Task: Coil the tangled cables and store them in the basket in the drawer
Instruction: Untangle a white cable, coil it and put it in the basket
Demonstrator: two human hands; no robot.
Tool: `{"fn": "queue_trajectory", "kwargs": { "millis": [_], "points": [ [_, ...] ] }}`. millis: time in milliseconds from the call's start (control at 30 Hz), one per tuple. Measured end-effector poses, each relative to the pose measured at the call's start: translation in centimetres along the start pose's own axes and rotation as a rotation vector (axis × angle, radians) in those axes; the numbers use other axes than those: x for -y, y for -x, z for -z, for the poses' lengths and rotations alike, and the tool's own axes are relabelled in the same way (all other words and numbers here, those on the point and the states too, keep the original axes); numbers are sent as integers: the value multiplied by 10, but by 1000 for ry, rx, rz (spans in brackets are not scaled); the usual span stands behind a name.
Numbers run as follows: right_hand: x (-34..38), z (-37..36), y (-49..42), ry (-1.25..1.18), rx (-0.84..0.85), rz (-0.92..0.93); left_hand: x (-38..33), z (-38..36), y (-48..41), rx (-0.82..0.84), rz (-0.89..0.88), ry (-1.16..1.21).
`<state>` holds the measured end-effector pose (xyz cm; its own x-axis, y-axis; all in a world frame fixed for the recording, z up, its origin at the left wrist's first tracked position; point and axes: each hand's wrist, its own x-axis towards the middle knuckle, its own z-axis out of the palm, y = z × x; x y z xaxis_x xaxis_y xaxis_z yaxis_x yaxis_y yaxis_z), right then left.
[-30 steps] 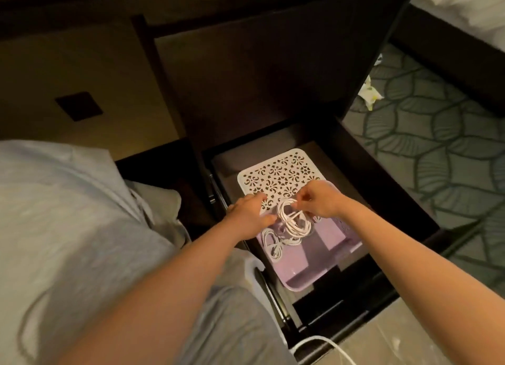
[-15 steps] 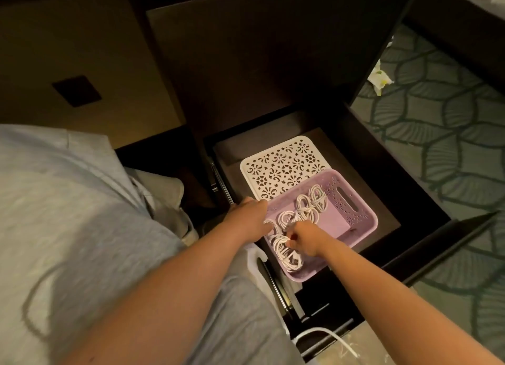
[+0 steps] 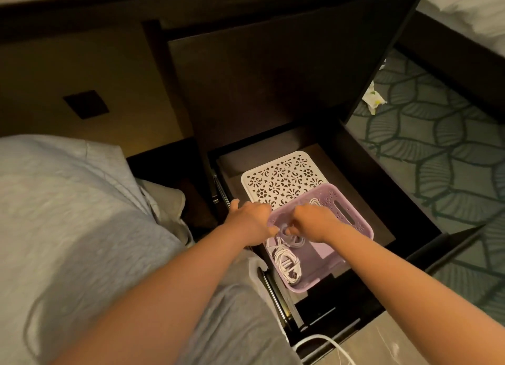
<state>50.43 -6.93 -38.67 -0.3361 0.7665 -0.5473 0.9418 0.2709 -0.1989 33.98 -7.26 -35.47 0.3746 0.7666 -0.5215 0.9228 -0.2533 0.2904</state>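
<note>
The right hand has left the finished coil and joined the left hand over the basket. Both now pinch a second cable, apparently tidying it. Storage appears nearly complete.

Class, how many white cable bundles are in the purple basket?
3: near bundle at the basket's near end; middle bundle between left hand and right hand; far bundle behind the right hand. Others may be hidden.

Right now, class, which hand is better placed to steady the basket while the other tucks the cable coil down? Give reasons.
Left, probably. The left hand lies at the lilac basket's left rim; the right hand is over its middle, fingers curled at the white cable coil.
</note>
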Motion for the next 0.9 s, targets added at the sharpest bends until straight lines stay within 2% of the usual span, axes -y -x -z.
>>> {"fn": "queue_trajectory", "kwargs": {
  "millis": [167,333,533,700,900],
  "points": [
    [19,82,15,-63,-155,74,11,58,28,-3,-95,91],
    [61,169,39,-115,-304,211,43,129,78,-103,-138,85],
    [132,251,73,-224,-513,430,72,205,153,-341,-90,75],
    [197,305,78,-198,-601,569,96,258,215,-569,-42,104],
    [258,344,68,-189,-678,663,122,294,264,-736,12,23]
  ]
}}
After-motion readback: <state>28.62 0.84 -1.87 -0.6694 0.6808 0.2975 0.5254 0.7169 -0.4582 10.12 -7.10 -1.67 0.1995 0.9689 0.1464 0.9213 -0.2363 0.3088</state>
